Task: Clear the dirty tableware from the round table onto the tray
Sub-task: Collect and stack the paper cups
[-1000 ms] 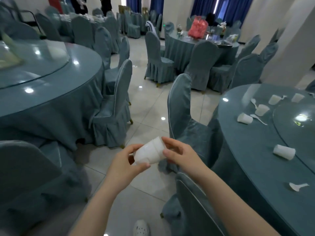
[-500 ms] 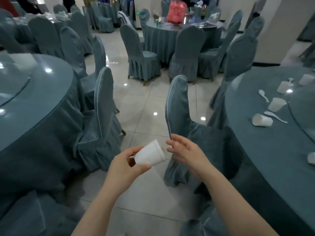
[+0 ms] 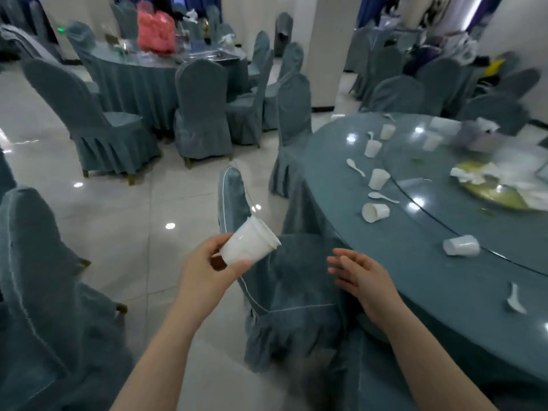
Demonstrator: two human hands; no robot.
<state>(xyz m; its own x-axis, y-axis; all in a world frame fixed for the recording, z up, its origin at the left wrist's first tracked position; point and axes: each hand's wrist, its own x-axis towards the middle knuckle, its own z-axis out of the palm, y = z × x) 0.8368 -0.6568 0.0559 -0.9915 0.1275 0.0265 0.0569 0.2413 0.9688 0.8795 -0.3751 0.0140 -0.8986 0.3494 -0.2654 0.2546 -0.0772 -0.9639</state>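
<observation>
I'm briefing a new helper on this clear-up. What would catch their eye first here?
The stack of white cups held tilted in the left hand, above a covered chair, with the right hand open and empty beside it. Then the round table on the right, strewn with cups, some tipped over, and white spoons.

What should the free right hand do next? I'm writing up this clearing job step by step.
Probably reach the open right hand to the tipped cup nearest it on the round table, since the left hand already holds stacked cups to nest it into.
</observation>
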